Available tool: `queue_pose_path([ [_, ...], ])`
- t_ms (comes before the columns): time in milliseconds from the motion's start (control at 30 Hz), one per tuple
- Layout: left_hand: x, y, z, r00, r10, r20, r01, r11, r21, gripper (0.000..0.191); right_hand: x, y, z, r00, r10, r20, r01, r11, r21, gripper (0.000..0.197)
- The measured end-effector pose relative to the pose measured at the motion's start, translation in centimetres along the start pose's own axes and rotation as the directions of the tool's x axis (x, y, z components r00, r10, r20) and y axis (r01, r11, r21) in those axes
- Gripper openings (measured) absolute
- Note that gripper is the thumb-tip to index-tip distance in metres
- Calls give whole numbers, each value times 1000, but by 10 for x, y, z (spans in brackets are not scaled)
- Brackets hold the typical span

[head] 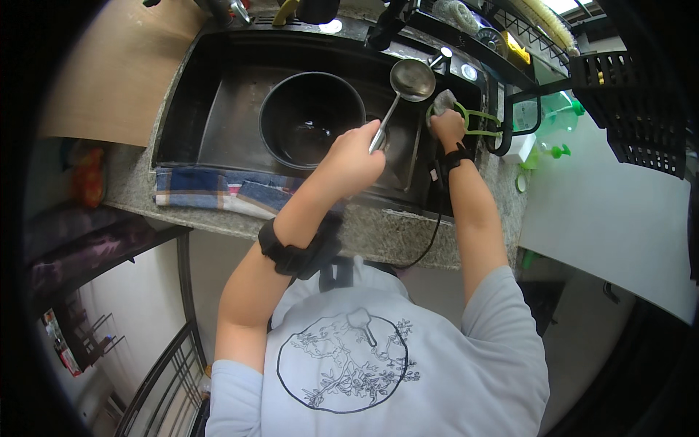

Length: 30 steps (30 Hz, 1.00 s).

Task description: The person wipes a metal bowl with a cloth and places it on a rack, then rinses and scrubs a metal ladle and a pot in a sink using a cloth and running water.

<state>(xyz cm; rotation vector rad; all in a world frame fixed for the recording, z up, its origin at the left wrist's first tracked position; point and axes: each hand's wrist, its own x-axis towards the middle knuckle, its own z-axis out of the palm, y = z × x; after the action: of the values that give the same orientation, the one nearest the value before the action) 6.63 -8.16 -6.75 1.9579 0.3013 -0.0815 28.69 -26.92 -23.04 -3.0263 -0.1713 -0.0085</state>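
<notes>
My left hand [355, 158] grips the handle of a metal ladle [413, 80], its bowl raised over the right part of the dark sink [229, 117]. At the sink's right side, my right hand [448, 127] has its fingers around a greyish scrubbing pad or cloth [445, 101]. Around and beside those fingers is a light-green plastic holder [483, 123] near the sink's right rim; how it is fixed I cannot tell. A large dark round pot [295, 120] sits in the sink, left of the ladle, with light glinting on its bottom.
A folded checked cloth [191, 187] lies along the sink's front edge on the granite counter [404, 232]. A black rack [475, 49] with scrubbers spans the back right. Green pump bottles [557, 151] stand at right. Beside the left rim is a wooden board [120, 76].
</notes>
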Motion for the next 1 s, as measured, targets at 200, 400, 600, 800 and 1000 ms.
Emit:
queue_pose_path([
  [200,-25,-9,-23,989,-142,45,140,989,45,55,18,13,-16,996,35,-79,21,787,617,25],
  [400,-47,-40,-44,985,-170,19,167,981,96,55,-10,-24,-47,961,-13,275,-269,-260,927,18],
  [600,-67,-37,-74,976,-191,102,185,981,62,52,-41,-81,-54,959,-250,131,-27,380,925,17],
  [800,-70,-42,-111,984,-31,175,-25,950,311,49,-73,-143,-55,687,-715,-130,665,546,509,11],
  [1000,-80,-46,-148,985,-25,169,-45,918,395,50,-66,-174,-76,639,-769,17,639,543,544,23],
])
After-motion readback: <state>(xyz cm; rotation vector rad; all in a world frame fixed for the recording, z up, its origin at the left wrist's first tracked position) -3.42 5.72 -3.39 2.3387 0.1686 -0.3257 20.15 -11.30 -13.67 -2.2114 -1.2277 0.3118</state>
